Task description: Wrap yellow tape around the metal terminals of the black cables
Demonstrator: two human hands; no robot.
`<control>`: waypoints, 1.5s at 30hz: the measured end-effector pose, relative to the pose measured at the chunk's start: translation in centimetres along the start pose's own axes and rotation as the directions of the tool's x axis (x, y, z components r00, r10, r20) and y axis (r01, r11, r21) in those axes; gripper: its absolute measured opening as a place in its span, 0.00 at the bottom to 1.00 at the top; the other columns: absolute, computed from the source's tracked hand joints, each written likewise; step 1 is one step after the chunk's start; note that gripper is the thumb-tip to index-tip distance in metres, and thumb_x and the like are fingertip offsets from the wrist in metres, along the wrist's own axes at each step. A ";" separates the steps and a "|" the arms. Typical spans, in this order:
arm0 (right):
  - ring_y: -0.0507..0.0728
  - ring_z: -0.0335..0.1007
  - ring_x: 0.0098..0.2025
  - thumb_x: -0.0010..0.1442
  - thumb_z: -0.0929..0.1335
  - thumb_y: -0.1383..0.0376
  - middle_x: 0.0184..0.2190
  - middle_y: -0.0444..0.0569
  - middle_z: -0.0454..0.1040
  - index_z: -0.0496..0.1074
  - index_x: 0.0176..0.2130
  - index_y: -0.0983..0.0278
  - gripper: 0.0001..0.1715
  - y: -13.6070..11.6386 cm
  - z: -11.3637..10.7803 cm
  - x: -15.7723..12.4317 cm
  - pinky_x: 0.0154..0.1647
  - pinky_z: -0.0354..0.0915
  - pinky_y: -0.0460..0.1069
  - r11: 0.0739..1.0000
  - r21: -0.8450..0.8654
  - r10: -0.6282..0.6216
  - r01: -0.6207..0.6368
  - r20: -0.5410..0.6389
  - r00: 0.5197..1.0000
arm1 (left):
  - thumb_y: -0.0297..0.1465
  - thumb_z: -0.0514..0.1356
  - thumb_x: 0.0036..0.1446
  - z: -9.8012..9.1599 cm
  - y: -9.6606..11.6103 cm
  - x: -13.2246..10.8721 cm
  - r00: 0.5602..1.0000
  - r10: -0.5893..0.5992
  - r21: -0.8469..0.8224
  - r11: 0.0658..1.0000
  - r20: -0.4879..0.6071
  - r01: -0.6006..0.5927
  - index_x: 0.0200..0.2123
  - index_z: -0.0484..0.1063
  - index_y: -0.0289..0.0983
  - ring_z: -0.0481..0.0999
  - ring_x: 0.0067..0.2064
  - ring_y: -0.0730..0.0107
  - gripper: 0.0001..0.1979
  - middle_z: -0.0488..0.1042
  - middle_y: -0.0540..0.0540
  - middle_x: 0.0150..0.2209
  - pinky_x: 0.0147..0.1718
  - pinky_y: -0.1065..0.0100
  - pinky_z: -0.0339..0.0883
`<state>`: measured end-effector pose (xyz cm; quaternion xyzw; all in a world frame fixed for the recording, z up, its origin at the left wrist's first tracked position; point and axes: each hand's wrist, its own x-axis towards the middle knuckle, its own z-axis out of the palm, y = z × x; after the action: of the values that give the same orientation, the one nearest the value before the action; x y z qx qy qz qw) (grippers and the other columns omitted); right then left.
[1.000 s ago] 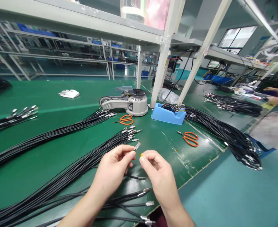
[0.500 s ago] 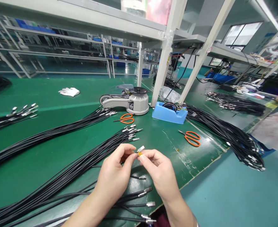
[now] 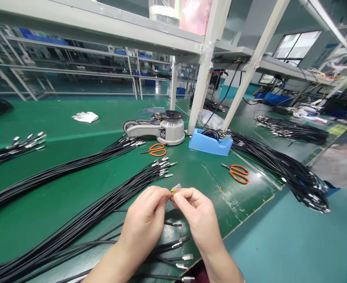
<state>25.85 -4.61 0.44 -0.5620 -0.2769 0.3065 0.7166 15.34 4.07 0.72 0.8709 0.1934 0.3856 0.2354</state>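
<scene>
Fingertips of my left hand and my right hand meet over the bench, both pinched closed at the end of a black cable. Its silver metal connector sticks up beyond the fingers. Just below the connector is a small piece of amber tape, under my right thumb and fingertip. My left fingers grip right beside it and hide most of the cable. A bundle of black cables with metal ends lies to the left. Several loose cable ends lie beneath my hands.
Beyond my hands stand a blue tape dispenser and a grey tape machine. Orange-handled scissors lie at right, a second orange pair near the machine. A white glove lies farther back. More cables hang over the right edge.
My left fingers have closed in over the cable beside the amber tape, the left hand rolling slightly toward the right. My right hand keeps its pinch in almost the same place.
</scene>
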 end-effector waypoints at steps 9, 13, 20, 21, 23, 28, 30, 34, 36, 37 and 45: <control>0.54 0.70 0.32 0.53 0.71 0.63 0.27 0.47 0.75 0.74 0.29 0.66 0.08 -0.1 0.3 0.0 0.37 0.66 0.49 1.000 0.016 0.013 -0.013 -0.021 1.000 | 0.22 0.51 0.60 -0.1 0.3 0.2 1.000 0.022 0.000 1.000 -0.003 -0.022 0.35 0.71 0.40 0.73 0.33 0.74 0.10 0.74 0.50 0.31 0.34 0.73 0.66; 0.53 0.69 0.31 0.52 0.71 0.63 0.25 0.45 0.74 0.74 0.28 0.66 0.08 -0.2 0.4 0.0 0.36 0.65 0.48 1.000 0.015 0.024 -0.023 -0.020 1.000 | 0.22 0.52 0.60 0.2 0.1 0.1 1.000 0.022 -0.009 1.000 -0.006 -0.022 0.37 0.71 0.39 0.73 0.34 0.75 0.10 0.74 0.50 0.32 0.35 0.74 0.66; 0.53 0.69 0.31 0.53 0.70 0.63 0.26 0.46 0.74 0.73 0.27 0.67 0.08 0.1 0.4 0.2 0.36 0.65 0.48 1.000 -0.003 0.018 -0.018 -0.016 1.000 | 0.23 0.52 0.60 0.1 0.1 0.1 1.000 0.026 -0.006 1.000 -0.018 -0.026 0.39 0.72 0.39 0.73 0.34 0.74 0.11 0.74 0.49 0.32 0.34 0.74 0.67; 0.53 0.69 0.31 0.53 0.70 0.63 0.26 0.46 0.74 0.74 0.27 0.67 0.08 0.1 0.4 0.2 0.36 0.65 0.48 1.000 -0.005 0.017 -0.017 -0.016 1.000 | 0.23 0.51 0.60 0.1 0.1 0.1 0.999 0.027 -0.006 1.000 -0.018 -0.027 0.39 0.72 0.39 0.74 0.34 0.74 0.11 0.74 0.49 0.32 0.34 0.74 0.67; 0.53 0.69 0.31 0.53 0.70 0.63 0.26 0.47 0.75 0.74 0.28 0.67 0.08 0.2 0.3 0.1 0.36 0.65 0.48 1.000 -0.010 0.012 -0.012 -0.014 1.000 | 0.23 0.51 0.60 0.1 0.1 0.1 0.999 0.031 -0.009 0.999 -0.020 -0.031 0.40 0.72 0.40 0.74 0.34 0.73 0.12 0.74 0.49 0.32 0.34 0.73 0.68; 0.53 0.68 0.30 0.53 0.70 0.62 0.26 0.47 0.75 0.74 0.28 0.67 0.09 0.0 0.3 0.2 0.35 0.65 0.48 1.000 -0.026 0.010 -0.010 -0.022 1.000 | 0.22 0.51 0.60 0.1 -0.1 0.1 0.999 0.049 -0.014 0.999 -0.024 -0.049 0.43 0.72 0.40 0.73 0.34 0.75 0.13 0.73 0.50 0.32 0.33 0.74 0.67; 0.53 0.68 0.29 0.52 0.70 0.62 0.25 0.46 0.74 0.73 0.27 0.67 0.09 -0.1 0.4 0.2 0.34 0.65 0.48 0.999 -0.031 0.016 -0.017 -0.026 1.000 | 0.22 0.51 0.60 0.2 -0.2 0.0 0.998 0.051 -0.010 0.999 -0.023 -0.052 0.43 0.72 0.40 0.73 0.34 0.75 0.13 0.73 0.50 0.32 0.33 0.75 0.67; 0.53 0.68 0.30 0.53 0.70 0.61 0.26 0.46 0.74 0.74 0.28 0.67 0.10 0.3 0.3 0.4 0.35 0.65 0.48 0.998 -0.045 0.038 -0.038 -0.008 0.999 | 0.23 0.51 0.60 0.5 -0.2 0.0 1.000 0.017 -0.023 1.000 -0.010 -0.018 0.44 0.72 0.39 0.73 0.35 0.75 0.13 0.73 0.49 0.34 0.35 0.74 0.67; 0.53 0.69 0.31 0.54 0.70 0.60 0.27 0.47 0.75 0.74 0.30 0.67 0.11 0.6 0.3 0.4 0.36 0.65 0.48 0.998 -0.050 0.047 -0.047 0.001 0.999 | 0.24 0.51 0.61 0.5 0.0 0.2 1.000 -0.028 -0.044 0.999 -0.002 0.028 0.44 0.71 0.39 0.73 0.37 0.74 0.13 0.73 0.48 0.35 0.36 0.73 0.67; 0.53 0.69 0.31 0.55 0.69 0.60 0.28 0.47 0.75 0.74 0.31 0.67 0.11 0.7 0.3 0.3 0.36 0.66 0.48 0.998 -0.047 0.048 -0.048 0.001 0.999 | 0.24 0.51 0.61 0.5 0.1 0.4 0.998 -0.059 -0.055 0.997 0.005 0.059 0.43 0.71 0.38 0.74 0.37 0.73 0.12 0.73 0.48 0.36 0.36 0.73 0.67; 0.54 0.72 0.33 0.55 0.70 0.61 0.29 0.47 0.76 0.74 0.32 0.66 0.10 0.5 0.4 -0.2 0.37 0.67 0.48 0.999 -0.040 0.033 -0.033 -0.018 0.999 | 0.32 0.56 0.57 -0.4 0.1 1.0 0.956 -0.270 -0.070 0.958 0.116 0.279 0.30 0.71 0.39 0.73 0.31 0.70 0.06 0.73 0.51 0.29 0.30 0.70 0.66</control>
<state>25.36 -4.38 0.06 -0.5833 -0.2673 0.3079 0.7025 15.67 4.59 1.59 0.8439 0.2832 0.3105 0.3336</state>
